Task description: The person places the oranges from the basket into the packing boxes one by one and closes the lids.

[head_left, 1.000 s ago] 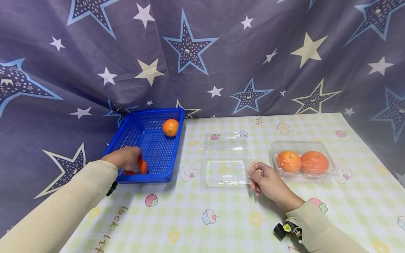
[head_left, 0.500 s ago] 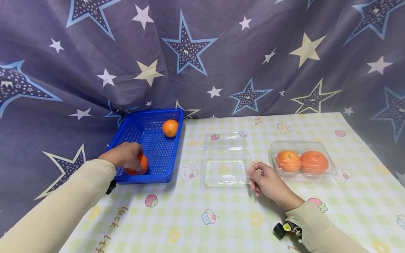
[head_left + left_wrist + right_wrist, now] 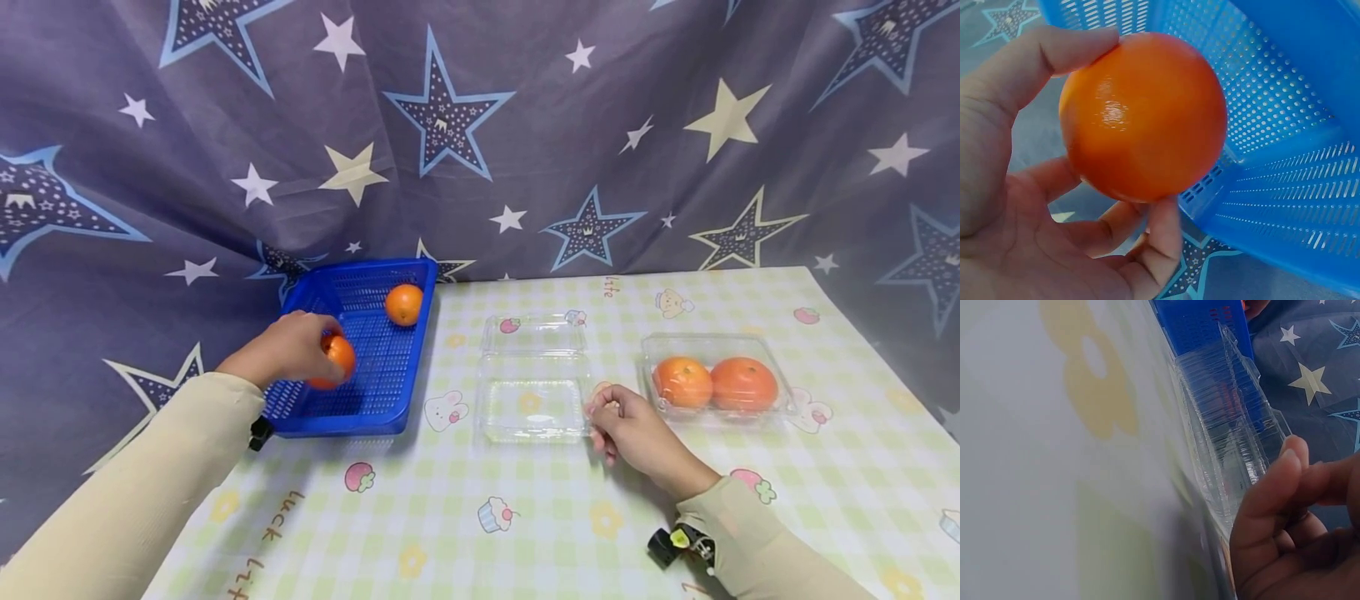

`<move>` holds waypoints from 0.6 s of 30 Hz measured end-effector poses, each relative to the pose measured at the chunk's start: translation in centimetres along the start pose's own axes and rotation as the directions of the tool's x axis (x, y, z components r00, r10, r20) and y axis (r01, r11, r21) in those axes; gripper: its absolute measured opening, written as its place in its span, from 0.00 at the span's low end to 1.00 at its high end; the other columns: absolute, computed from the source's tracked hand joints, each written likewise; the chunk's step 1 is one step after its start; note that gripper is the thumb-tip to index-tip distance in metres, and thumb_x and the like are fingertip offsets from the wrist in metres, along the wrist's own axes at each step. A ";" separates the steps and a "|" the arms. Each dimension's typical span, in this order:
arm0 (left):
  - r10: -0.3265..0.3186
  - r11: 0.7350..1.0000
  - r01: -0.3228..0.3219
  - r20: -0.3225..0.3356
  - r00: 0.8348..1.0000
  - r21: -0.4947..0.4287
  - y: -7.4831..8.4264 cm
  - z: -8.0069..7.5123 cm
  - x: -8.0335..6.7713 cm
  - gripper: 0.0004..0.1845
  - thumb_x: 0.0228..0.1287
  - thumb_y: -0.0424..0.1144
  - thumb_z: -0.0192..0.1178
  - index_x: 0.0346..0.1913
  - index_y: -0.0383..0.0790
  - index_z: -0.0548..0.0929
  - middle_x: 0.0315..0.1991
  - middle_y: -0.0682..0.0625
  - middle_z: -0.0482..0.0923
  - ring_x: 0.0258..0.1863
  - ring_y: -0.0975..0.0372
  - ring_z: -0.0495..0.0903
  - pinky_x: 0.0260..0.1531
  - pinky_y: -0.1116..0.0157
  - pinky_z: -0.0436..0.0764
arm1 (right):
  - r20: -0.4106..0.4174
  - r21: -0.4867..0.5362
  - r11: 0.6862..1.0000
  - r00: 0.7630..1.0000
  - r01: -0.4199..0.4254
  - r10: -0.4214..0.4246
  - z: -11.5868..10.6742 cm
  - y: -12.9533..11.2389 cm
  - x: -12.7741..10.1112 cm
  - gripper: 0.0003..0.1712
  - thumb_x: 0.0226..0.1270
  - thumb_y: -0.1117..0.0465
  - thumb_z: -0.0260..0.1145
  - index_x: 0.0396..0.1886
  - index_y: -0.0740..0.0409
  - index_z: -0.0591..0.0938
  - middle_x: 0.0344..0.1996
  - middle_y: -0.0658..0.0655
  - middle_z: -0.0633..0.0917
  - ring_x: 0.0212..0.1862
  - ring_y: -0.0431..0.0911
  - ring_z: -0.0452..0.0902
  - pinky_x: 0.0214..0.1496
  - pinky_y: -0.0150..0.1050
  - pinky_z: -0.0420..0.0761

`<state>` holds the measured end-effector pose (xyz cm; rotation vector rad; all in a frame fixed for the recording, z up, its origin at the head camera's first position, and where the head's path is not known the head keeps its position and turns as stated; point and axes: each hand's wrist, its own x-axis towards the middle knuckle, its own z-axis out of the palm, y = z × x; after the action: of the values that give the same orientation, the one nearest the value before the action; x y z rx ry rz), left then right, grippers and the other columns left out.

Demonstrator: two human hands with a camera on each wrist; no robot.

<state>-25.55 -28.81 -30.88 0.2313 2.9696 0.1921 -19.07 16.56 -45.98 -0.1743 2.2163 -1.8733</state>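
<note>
This looks like a draped corner, homely in feel, though the room behind it is hidden, so its exact kind cannot be told. A purple-grey curtain (image 3: 525, 125) printed with stars and tiny crowns fills the top of the frame and runs down its left side; across the lower middle, a desk (image 3: 555, 542) wears a pale green-checked cloth (image 3: 442, 475) with rabbits, strawberries and cupcakes.

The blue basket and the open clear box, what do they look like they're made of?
Blue basket: looks like moulded plastic, slightly glossy, given its even colour and rows of holes. Open clear box: probably thin, shiny plastic, as the table cover shows through and the box's ridges catch glints.
</note>
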 end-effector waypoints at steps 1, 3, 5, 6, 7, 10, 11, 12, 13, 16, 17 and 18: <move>0.001 1.000 -0.001 -0.012 1.000 -0.002 0.0 -0.1 0.0 0.37 0.44 0.46 0.78 0.59 0.31 0.81 0.50 0.36 0.81 0.47 0.45 0.76 0.45 0.48 0.84 | 0.000 0.000 1.000 1.000 0.000 0.000 0.0 0.0 0.0 0.06 0.77 0.66 0.56 0.42 0.65 0.69 0.18 0.56 0.78 0.18 0.44 0.73 0.21 0.39 0.80; 0.000 1.000 0.000 -0.031 1.000 -0.011 0.0 -0.2 -0.2 0.38 0.44 0.47 0.78 0.60 0.32 0.80 0.50 0.36 0.81 0.48 0.44 0.75 0.44 0.48 0.84 | 0.000 0.001 1.000 1.000 -0.001 0.001 0.0 0.0 0.0 0.06 0.77 0.66 0.56 0.42 0.66 0.69 0.18 0.56 0.78 0.18 0.44 0.73 0.21 0.39 0.80; 0.000 1.000 -0.001 -0.054 0.999 -0.014 0.0 -0.3 -0.3 0.39 0.44 0.47 0.78 0.60 0.33 0.79 0.49 0.36 0.81 0.47 0.44 0.75 0.43 0.49 0.84 | 0.002 0.003 1.000 1.000 -0.001 0.001 0.0 0.1 0.0 0.06 0.77 0.66 0.56 0.42 0.66 0.69 0.18 0.56 0.78 0.18 0.44 0.73 0.21 0.39 0.80; -0.001 1.000 -0.001 -0.067 0.998 -0.017 0.1 -0.4 -0.4 0.40 0.44 0.48 0.78 0.60 0.32 0.78 0.48 0.36 0.81 0.45 0.44 0.76 0.42 0.49 0.83 | 0.002 0.005 1.000 1.000 -0.001 0.001 0.0 0.1 0.0 0.06 0.77 0.66 0.56 0.42 0.66 0.69 0.18 0.56 0.78 0.18 0.44 0.73 0.21 0.39 0.80; -0.006 1.000 0.004 -0.081 0.997 -0.024 0.2 -0.6 -0.5 0.40 0.43 0.48 0.78 0.59 0.31 0.77 0.47 0.36 0.81 0.43 0.45 0.76 0.41 0.50 0.83 | 0.003 0.007 1.000 1.000 -0.002 0.002 0.0 0.1 0.0 0.07 0.77 0.65 0.56 0.42 0.65 0.69 0.18 0.56 0.78 0.18 0.44 0.73 0.21 0.39 0.80; -0.014 0.999 0.009 -0.136 0.991 -0.036 0.6 -0.9 -0.7 0.38 0.43 0.47 0.77 0.55 0.31 0.74 0.42 0.37 0.80 0.38 0.47 0.77 0.38 0.53 0.82 | 0.000 0.008 1.000 1.000 -0.006 0.006 0.0 0.2 0.0 0.07 0.78 0.65 0.57 0.42 0.65 0.69 0.18 0.55 0.79 0.18 0.44 0.73 0.21 0.39 0.80; -0.016 0.999 0.009 -0.153 0.988 -0.043 0.8 -1.1 -0.8 0.38 0.42 0.47 0.77 0.54 0.31 0.73 0.41 0.37 0.80 0.37 0.48 0.77 0.37 0.54 0.82 | -0.001 0.008 1.000 1.000 -0.008 0.008 0.0 0.1 0.0 0.07 0.78 0.65 0.57 0.42 0.64 0.69 0.18 0.55 0.79 0.18 0.44 0.73 0.21 0.39 0.80; -0.015 0.999 0.007 -0.168 0.986 -0.049 1.0 -1.2 -1.0 0.38 0.42 0.47 0.78 0.53 0.31 0.73 0.41 0.37 0.79 0.36 0.48 0.77 0.37 0.54 0.82 | -0.002 0.007 1.000 1.000 -0.009 0.009 0.0 0.1 0.0 0.07 0.78 0.64 0.57 0.42 0.64 0.69 0.18 0.55 0.79 0.18 0.44 0.73 0.21 0.39 0.80; -0.015 0.998 0.006 -0.180 0.984 -0.055 1.2 -1.3 -1.1 0.37 0.42 0.47 0.78 0.53 0.32 0.73 0.41 0.37 0.79 0.37 0.48 0.77 0.37 0.54 0.82 | -0.002 0.006 1.000 1.000 -0.010 0.010 0.0 0.1 0.0 0.07 0.78 0.64 0.57 0.42 0.64 0.69 0.18 0.55 0.79 0.18 0.44 0.73 0.22 0.39 0.80; 0.000 0.998 -0.014 -0.210 0.978 -0.065 1.7 -1.8 -1.4 0.38 0.43 0.49 0.78 0.54 0.32 0.73 0.43 0.37 0.79 0.38 0.47 0.77 0.38 0.53 0.82 | -0.003 0.003 1.000 1.000 -0.010 0.010 0.0 0.1 0.0 0.08 0.78 0.64 0.57 0.42 0.64 0.69 0.18 0.55 0.79 0.18 0.44 0.73 0.22 0.39 0.80; 0.004 0.997 -0.020 -0.214 0.977 -0.072 1.8 -1.9 -1.5 0.38 0.44 0.49 0.78 0.54 0.33 0.73 0.43 0.37 0.79 0.39 0.47 0.77 0.38 0.53 0.82 | -0.004 0.003 1.000 1.000 -0.011 0.011 0.0 0.1 0.0 0.07 0.78 0.64 0.57 0.42 0.64 0.69 0.18 0.55 0.79 0.18 0.44 0.73 0.22 0.39 0.80; 0.009 0.997 -0.027 -0.220 0.976 -0.077 2.0 -2.0 -1.6 0.38 0.44 0.50 0.78 0.55 0.33 0.73 0.44 0.37 0.79 0.39 0.47 0.77 0.38 0.53 0.82 | -0.004 0.003 1.000 1.000 -0.009 0.009 0.0 0.1 0.0 0.07 0.78 0.64 0.57 0.42 0.64 0.69 0.18 0.55 0.79 0.18 0.44 0.73 0.22 0.39 0.80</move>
<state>-24.08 -27.34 -28.41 0.2420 3.1702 0.3595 -19.04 16.56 -46.10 -0.1594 2.2131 -1.8735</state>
